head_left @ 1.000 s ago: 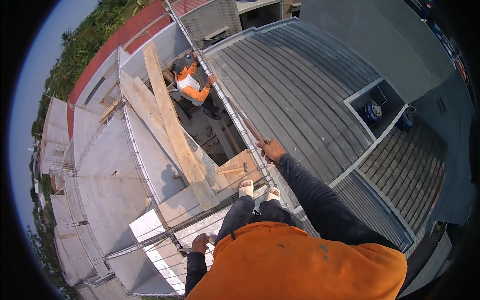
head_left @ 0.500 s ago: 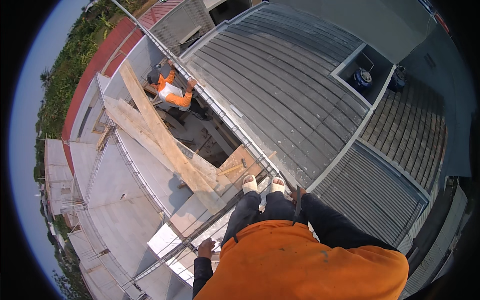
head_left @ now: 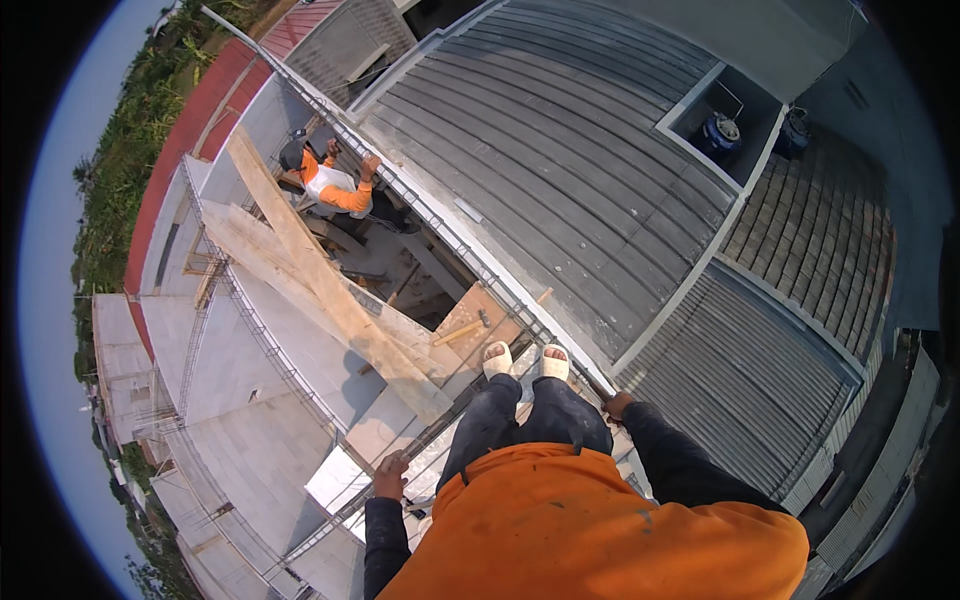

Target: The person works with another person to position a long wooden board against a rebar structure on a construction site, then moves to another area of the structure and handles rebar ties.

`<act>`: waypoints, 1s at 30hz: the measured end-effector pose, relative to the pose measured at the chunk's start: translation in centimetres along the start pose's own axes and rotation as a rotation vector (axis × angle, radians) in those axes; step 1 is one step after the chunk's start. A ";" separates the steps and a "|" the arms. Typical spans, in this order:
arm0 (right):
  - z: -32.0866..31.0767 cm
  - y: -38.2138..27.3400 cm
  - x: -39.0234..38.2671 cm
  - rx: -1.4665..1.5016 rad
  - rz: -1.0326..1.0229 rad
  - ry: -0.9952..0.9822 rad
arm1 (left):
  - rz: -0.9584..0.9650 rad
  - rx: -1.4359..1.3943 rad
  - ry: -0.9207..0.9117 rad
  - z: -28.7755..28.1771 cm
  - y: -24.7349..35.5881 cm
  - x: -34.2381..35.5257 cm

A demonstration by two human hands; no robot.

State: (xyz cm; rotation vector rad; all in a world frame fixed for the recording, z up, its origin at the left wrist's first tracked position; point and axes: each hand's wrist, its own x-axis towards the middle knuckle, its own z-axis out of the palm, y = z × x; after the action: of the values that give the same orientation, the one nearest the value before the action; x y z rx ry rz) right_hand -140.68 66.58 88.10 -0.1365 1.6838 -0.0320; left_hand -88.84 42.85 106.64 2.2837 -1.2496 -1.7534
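My left hand (head_left: pixel 390 474) is low at centre-left, fingers curled beside the steel bars (head_left: pixel 361 497); what it grips is unclear. At the roof's edge, my right hand (head_left: pixel 618 406) is closed beside a pale edge strip (head_left: pixel 581 373); its grip is partly hidden. My feet in cream sandals (head_left: pixel 554 364) stand at a long rebar cage (head_left: pixel 444 247). A hammer (head_left: pixel 458 332) lies on a plywood board (head_left: pixel 489 310) left of them. Long wooden planks (head_left: pixel 310 280) lie across pale panels beside an opening (head_left: pixel 400 271).
A co-worker (head_left: pixel 335 186) in orange and white sleeves crouches in the opening, a hand on the cage. A grey ribbed roof (head_left: pixel 560 180) spans the right, with a recess holding a blue drum (head_left: pixel 720 133). Pale roof panels (head_left: pixel 262 465) lie left, a red roof (head_left: pixel 190 115) beyond.
My right hand has dropped back along the edge toward my hip; the brown bar it held is no longer clear. My left hand is slightly higher on screen. The view has shifted.
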 end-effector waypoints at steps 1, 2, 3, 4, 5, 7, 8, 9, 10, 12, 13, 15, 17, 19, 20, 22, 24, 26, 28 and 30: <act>0.1 -0.3 0.0 0.013 -0.008 0.018 | 0.005 0.005 0.005 0.1 0.0 0.1; 0.3 -0.6 -0.1 0.023 -0.016 0.035 | 0.000 -0.017 0.015 0.1 -0.2 0.1; 0.2 -1.0 0.0 0.008 -0.041 0.024 | 0.000 -0.024 0.034 0.2 -0.5 0.0; -0.1 -1.3 0.4 -0.004 -0.062 0.018 | 0.002 -0.031 0.047 0.8 -0.4 0.0; -0.5 -0.9 1.2 -0.010 -0.082 0.017 | 0.008 -0.034 0.052 1.2 -0.3 0.2; -0.9 -1.3 1.7 -0.143 -0.195 0.027 | 0.003 -0.003 0.047 1.6 -0.9 0.1; -0.8 -2.0 1.4 -0.065 -0.147 0.046 | 0.002 0.001 0.049 1.6 -1.4 -0.2; -0.7 -2.6 1.0 0.016 -0.098 0.066 | 0.001 0.006 0.051 1.6 -2.0 -0.5; -0.9 -2.9 0.8 0.018 -0.111 0.055 | -0.009 -0.043 0.055 1.9 -2.4 -0.8; -1.3 -3.4 0.3 -0.002 -0.137 0.091 | -0.031 -0.045 0.052 2.1 -2.9 -1.2; -1.5 -3.4 0.3 -0.010 -0.149 0.111 | -0.041 -0.046 0.048 2.3 -3.1 -1.4; -2.0 -3.5 0.4 -0.054 -0.125 0.080 | -0.030 -0.052 0.042 2.6 -3.4 -1.7; -2.5 -3.1 0.8 -0.091 -0.107 0.066 | -0.016 -0.055 0.018 2.6 -3.9 -1.6; -2.8 -2.7 1.0 -0.123 -0.096 0.068 | -0.036 -0.087 0.030 2.8 -4.5 -1.6; -2.8 -2.4 1.0 -0.130 -0.130 0.097 | -0.046 -0.102 0.036 2.9 -4.7 -1.6; -3.0 -1.7 1.0 -0.107 -0.098 0.081 | -0.041 -0.102 0.025 3.0 -4.9 -1.6; -3.1 -1.2 1.1 -0.088 -0.076 0.080 | -0.037 -0.095 0.002 3.1 -4.8 -1.3; -2.9 -1.4 0.2 -0.083 -0.068 0.080 | -0.045 -0.083 -0.016 3.0 -5.3 -1.2; -2.6 -1.9 -0.6 -0.074 -0.057 0.092 | -0.036 -0.086 -0.022 3.0 -5.7 -1.2; -2.2 -2.5 -1.4 -0.083 -0.054 0.099 | -0.029 -0.096 -0.025 2.9 -5.9 -1.2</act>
State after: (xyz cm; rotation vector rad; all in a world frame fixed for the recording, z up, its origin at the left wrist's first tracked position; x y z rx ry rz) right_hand -142.56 64.09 90.05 -0.2463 1.7811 -0.0094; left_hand -87.83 48.87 103.86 2.2460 -1.1158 -1.8139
